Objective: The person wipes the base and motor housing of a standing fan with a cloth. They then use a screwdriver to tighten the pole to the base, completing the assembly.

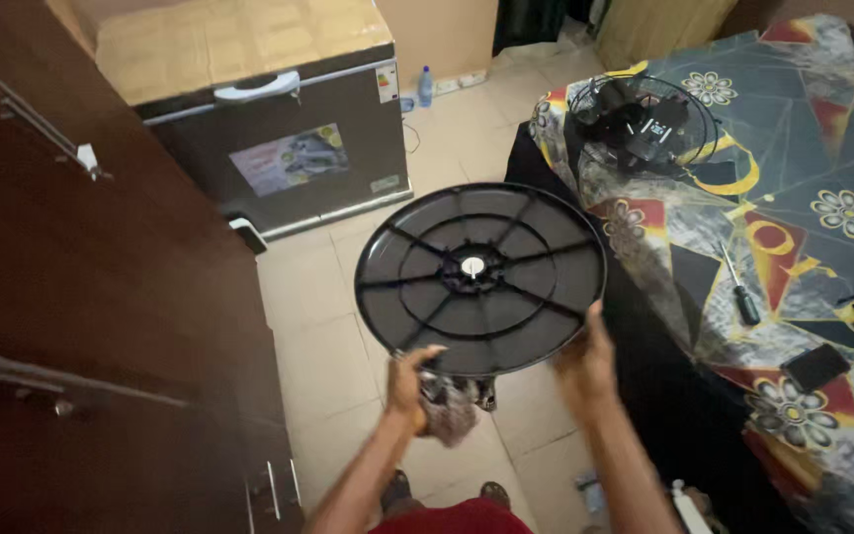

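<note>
Black round plastic fan base disc (480, 278) with spokes and concentric ribs, held in the air above the tiled floor (323, 326), underside facing up. Left hand (410, 379): fingers clenched on the disc's near rim, with a crumpled grey cloth (447, 408) just under it. Right hand (585, 361): fingers grasping the near right rim. Right of it, a bed with a patterned cover (803, 148) carries a black wire fan guard (641, 124), a screwdriver (740, 288) and a dark phone (815, 367). Chest freezer (279, 148) beyond.

Beige floor tiles (318, 326), a dark wooden wardrobe (81, 297), a chest freezer (279, 148) by the wall, and a patterned bedspread (803, 168), dimly lit, perhaps daylight.
</note>
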